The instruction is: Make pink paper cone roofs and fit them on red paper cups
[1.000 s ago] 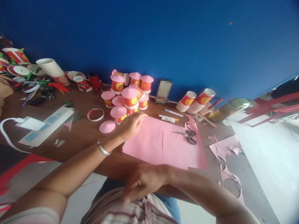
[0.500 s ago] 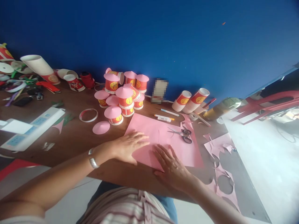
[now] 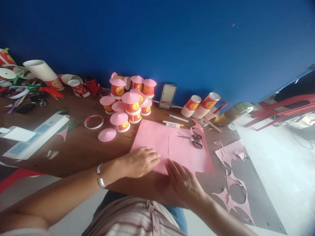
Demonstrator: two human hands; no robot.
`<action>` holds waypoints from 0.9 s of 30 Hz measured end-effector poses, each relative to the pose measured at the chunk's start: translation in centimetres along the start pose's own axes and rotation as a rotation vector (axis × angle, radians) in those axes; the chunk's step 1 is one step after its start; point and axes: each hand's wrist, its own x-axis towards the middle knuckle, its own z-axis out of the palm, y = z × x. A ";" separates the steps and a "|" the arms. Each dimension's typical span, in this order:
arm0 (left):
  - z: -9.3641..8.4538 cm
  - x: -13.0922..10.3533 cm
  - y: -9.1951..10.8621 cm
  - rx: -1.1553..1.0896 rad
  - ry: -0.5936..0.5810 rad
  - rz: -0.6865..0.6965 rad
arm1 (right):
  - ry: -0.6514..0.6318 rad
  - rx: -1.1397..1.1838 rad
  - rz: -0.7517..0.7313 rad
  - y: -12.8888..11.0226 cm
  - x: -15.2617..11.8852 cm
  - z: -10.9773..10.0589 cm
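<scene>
A large pink paper sheet [image 3: 152,137] lies on the brown table before me, and a thin pink strip [image 3: 168,146] rests across it. At the sheet's near left edge, my left hand [image 3: 140,162] is closed, its fingers bent together over the paper and the thumb hidden. My right hand [image 3: 184,183] touches the near edge with its fingers stretched out side by side. Scissors [image 3: 194,139] with dark handles lie partly spread on the right of the sheet. Beyond the sheet are markers [image 3: 172,124] and a light-coloured pen [image 3: 178,118].
Red paper cups with pink cone tops [image 3: 119,121] stand clustered at the back left. A loose pink cone [image 3: 107,134], a tape ring [image 3: 94,122] and a power strip [image 3: 36,137] lie left. Pink scraps [image 3: 237,193], tall cup stacks [image 3: 205,105] and a bottle [image 3: 233,114] are right.
Both hands have slid toward me. The left fingers, spread flat before, are now bent together. The right fingers have drawn closer together near the sheet's near edge.
</scene>
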 end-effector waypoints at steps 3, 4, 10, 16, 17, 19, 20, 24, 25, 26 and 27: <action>0.2 0.4 0.1 0.010 -0.008 -0.008 | -0.022 -0.004 0.012 0.0 -0.3 0.2; 0.2 0.4 0.1 0.008 -0.014 -0.010 | -0.020 -0.002 0.013 0.1 -0.4 0.3; 0.2 0.6 -0.1 0.011 -0.034 0.008 | 0.047 0.003 -0.013 0.7 -0.7 0.1; -0.2 0.7 -0.3 0.037 -0.077 0.015 | -0.066 0.021 -0.060 1.1 1.0 -1.5; -0.3 0.7 -0.3 0.034 -0.080 0.016 | -0.071 0.019 -0.062 1.1 1.3 -1.5; -0.5 0.8 -0.6 0.011 -0.092 0.007 | -0.079 0.024 -0.071 1.0 1.6 -1.6; -0.7 0.9 -0.8 -0.013 -0.100 -0.001 | -0.084 0.028 -0.079 1.1 1.8 -1.6; -0.5 2.1 -2.8 -0.135 -0.086 -0.037 | -0.111 0.069 -0.091 1.8 2.8 -1.4; -0.3 2.7 -3.5 -0.165 -0.065 -0.064 | -0.102 0.101 -0.090 2.2 3.2 -1.3; 0.0 3.4 -4.1 -0.186 -0.043 -0.116 | -0.080 0.142 -0.082 2.7 3.8 -1.2; 0.4 4.1 -4.8 -0.215 -0.023 -0.176 | -0.054 0.173 -0.067 3.2 4.3 -1.2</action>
